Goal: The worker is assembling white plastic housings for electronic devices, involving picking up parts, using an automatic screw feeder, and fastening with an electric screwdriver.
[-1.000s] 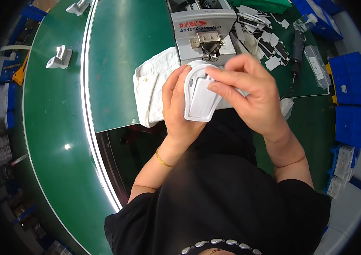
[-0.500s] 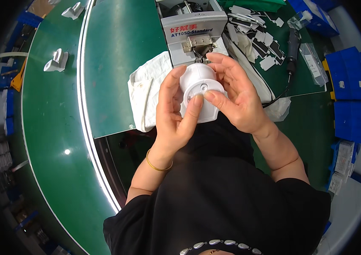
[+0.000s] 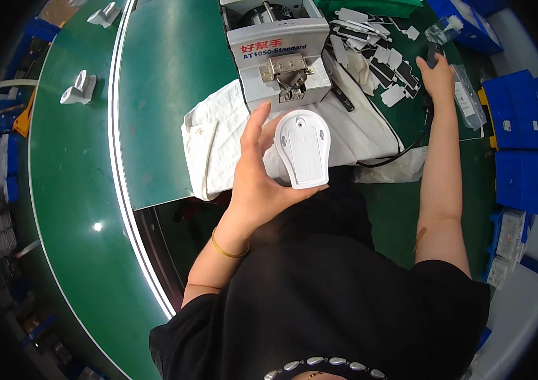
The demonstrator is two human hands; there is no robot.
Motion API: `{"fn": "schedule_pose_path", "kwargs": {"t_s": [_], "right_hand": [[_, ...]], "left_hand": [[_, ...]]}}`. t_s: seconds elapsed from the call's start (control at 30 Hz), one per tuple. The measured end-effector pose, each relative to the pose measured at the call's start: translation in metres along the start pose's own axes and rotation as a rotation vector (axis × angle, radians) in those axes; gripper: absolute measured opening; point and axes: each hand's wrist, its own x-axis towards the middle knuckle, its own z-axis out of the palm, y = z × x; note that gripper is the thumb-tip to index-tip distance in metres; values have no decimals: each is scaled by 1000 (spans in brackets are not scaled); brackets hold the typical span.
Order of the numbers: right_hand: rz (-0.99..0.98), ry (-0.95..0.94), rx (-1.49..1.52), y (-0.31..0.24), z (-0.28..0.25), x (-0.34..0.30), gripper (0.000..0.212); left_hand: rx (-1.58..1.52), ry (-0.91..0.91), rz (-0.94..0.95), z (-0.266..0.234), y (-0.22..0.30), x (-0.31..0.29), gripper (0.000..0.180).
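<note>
My left hand (image 3: 257, 174) holds a white plastic housing (image 3: 305, 155) in front of the machine, thumb along its lower edge and fingers behind. The housing's flat, rounded side faces up, with a recessed panel, a small hole at the top and a slot at each side. At the far right of the table, my right arm is stretched out. My right hand (image 3: 438, 77) is closed around a black electric screwdriver (image 3: 433, 50), most of it hidden by the hand. A black cord runs from there toward the white cloth.
A grey metal screw feeder (image 3: 281, 47) stands at the table's back, a white cloth (image 3: 215, 139) beside it. Flat black and white pieces (image 3: 386, 63) lie piled right of it. Two similar white parts (image 3: 79, 88) sit on the left green surface. Blue bins (image 3: 522, 114) line the right.
My right hand has let go of the white housing and moved right and away to the screwdriver. My left hand keeps the housing, now turned so its flat side shows.
</note>
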Motion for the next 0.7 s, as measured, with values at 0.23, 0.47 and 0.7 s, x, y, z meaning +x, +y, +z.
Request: {"fn": "schedule_pose_path", "kwargs": {"t_s": [0.23,0.47,0.7], "right_hand": [[159,-327,-151,27,22,52,60],[362,-572,980,54,9,48,44],[-321,-574,2070,-109,-117,-43,35]], "left_hand": [[89,44,6,6,-5,-8,124],[140,80,10,10,-10,-22,123],[201,-25,14,6,-13,-27,100]]}}
